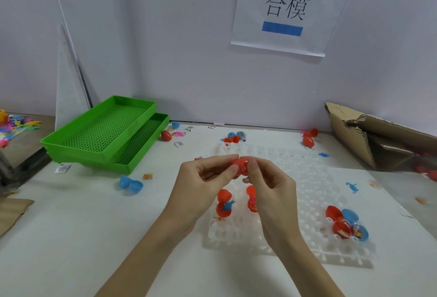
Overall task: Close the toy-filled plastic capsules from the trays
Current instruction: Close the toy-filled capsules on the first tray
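A: While both hands are up over the middle of the table, what are they gripping?

B: One red capsule (240, 167). The left hand (203, 178) pinches its left half between thumb and fingers, and the right hand (267, 182) pinches the right half. The halves look pressed together with a seam showing, so I judge it nearly or just closed.

A: What is left?

B: Below the hands, on the clear tray (295, 173), two open red capsules (224, 204) stand with toys inside. Toward the tray's near right corner sit another open red capsule (337, 222) and an open blue capsule (356, 224), also filled. A few more lie at the tray's far edge, too small to read.

A: And off the tray?

B: An empty blue capsule (130, 184) lies open toward the table's left side, near two stacked green trays (106, 133). A cardboard box (378, 135) leans at the far right corner. Overall, I judge most of the work done, with at least four capsules left.
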